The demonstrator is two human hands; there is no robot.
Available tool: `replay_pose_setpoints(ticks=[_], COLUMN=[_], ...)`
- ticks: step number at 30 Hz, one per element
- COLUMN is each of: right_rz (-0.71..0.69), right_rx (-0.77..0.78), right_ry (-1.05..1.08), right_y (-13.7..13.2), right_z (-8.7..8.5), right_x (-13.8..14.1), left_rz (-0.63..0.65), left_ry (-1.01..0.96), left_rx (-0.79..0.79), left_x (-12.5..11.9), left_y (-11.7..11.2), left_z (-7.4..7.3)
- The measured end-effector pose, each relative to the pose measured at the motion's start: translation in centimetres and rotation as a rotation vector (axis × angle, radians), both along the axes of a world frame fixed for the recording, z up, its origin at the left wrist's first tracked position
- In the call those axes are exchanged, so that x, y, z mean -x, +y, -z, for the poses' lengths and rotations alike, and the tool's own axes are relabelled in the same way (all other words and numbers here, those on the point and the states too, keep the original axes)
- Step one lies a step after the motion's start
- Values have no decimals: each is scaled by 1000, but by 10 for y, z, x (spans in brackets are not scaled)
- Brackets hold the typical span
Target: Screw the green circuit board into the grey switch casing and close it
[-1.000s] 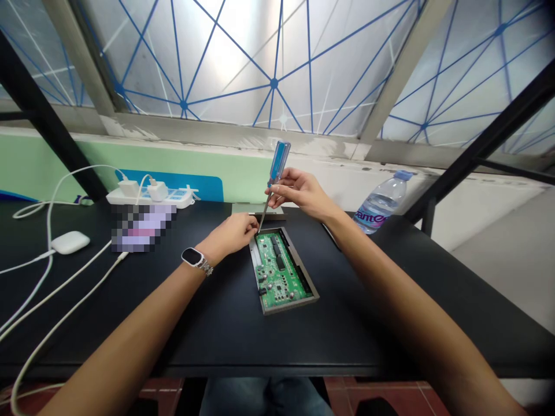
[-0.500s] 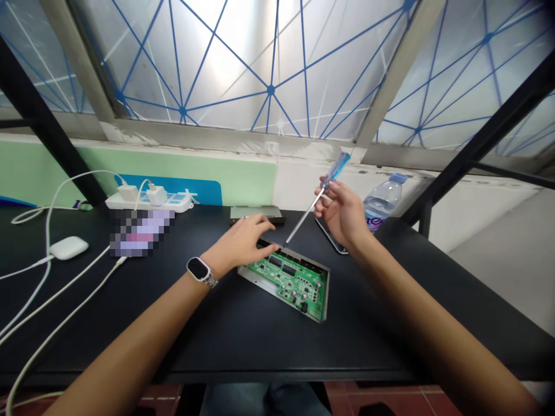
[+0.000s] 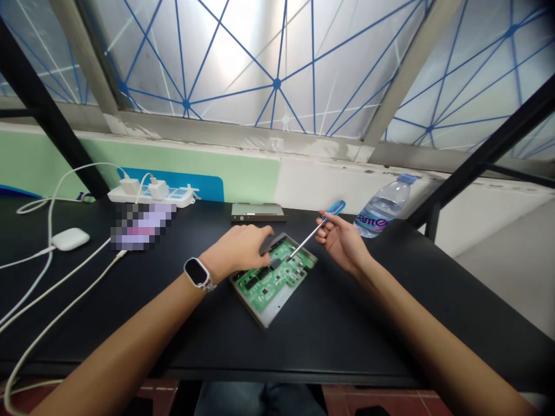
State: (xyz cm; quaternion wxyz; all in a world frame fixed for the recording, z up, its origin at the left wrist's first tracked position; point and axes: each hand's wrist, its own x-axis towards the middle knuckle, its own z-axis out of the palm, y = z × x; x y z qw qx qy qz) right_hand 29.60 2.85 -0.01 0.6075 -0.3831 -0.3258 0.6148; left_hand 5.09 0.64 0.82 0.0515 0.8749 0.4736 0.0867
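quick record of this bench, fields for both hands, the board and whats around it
left hand: flat, fingers at the edge of the green circuit board
right hand: holding a blue-handled screwdriver, tip at the board
board position: in a grey metal tray on a black table
behind board: flat metal cover
also on table: white power strip, plastic water bottle
left wrist: smartwatch

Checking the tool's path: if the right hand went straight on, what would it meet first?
The right hand would bring its blue-handled screwdriver onto the green circuit board first, though depth is unclear.
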Motion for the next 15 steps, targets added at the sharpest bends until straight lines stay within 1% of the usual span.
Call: replay_pose_setpoints(ticks=[4,7,11,13,15], right_rz=[4,-16,-46,-51,-54], right_rx=[22,26,3,-12,-24], right_ry=[-15,-31,-51,-64,-72], right_y=[-4,-6,-11,-13,-15], right_z=[4,7,9,10,10], right_x=[5,10,15,16,17], left_rz=[-115,-190,-189,-177,-175], left_ry=[93,87,-41,-124,-205], left_rx=[58,58,123,157,147], left_x=[17,23,32,38,47], left_y=[2,9,21,27,32], left_z=[-4,-1,8,8,4])
